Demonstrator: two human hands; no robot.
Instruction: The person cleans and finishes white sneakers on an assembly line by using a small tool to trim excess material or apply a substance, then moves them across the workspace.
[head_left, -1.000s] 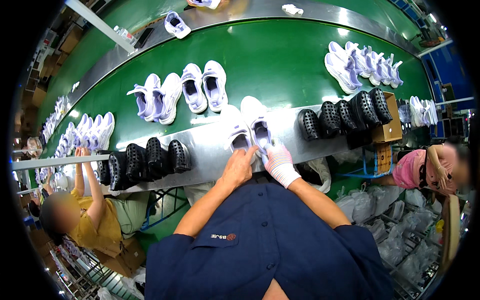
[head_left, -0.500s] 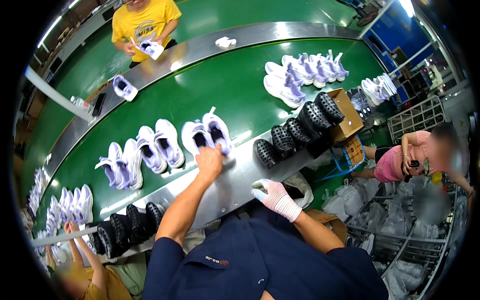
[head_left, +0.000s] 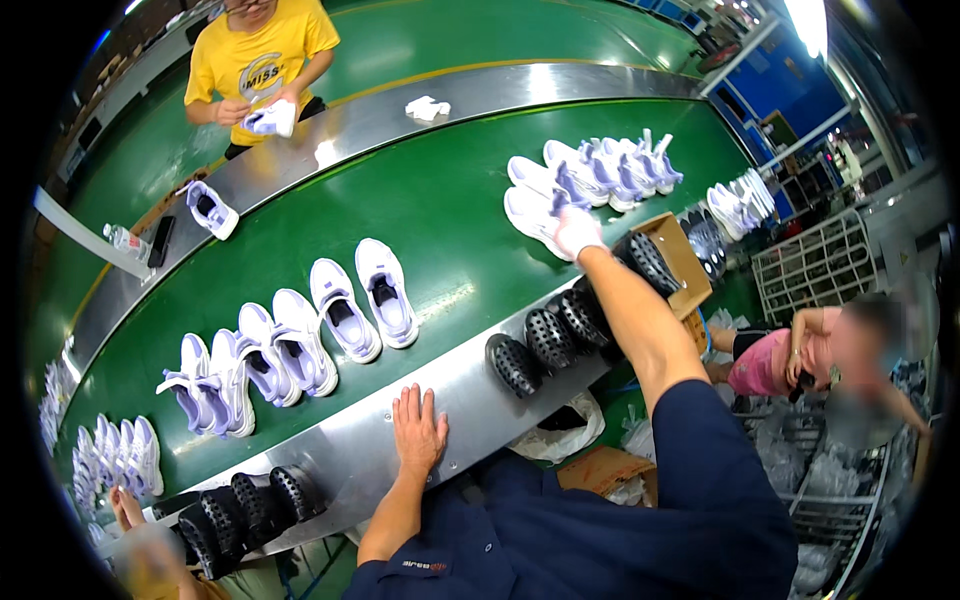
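Observation:
My left hand lies flat, fingers spread, on the steel edge of the bench and holds nothing. My right hand, in a light glove, reaches across to the far right group and closes on the heel of the nearest white-and-lilac sneaker; the fingertips are partly hidden. More sneakers stand in a row behind it. In front of my left hand, a pair of sneakers stands on the green belt, with several others lined up to its left.
Black perforated shoe-shaped pieces line the steel edge beside a cardboard box; others are at near left. Across the belt, a person in yellow holds a sneaker. A person in pink is beside a wire rack at right.
My left hand has left the pair of sneakers and come down onto the steel edge. My gloved right hand has swung forward from near my body to the far right sneakers. The view has shifted.

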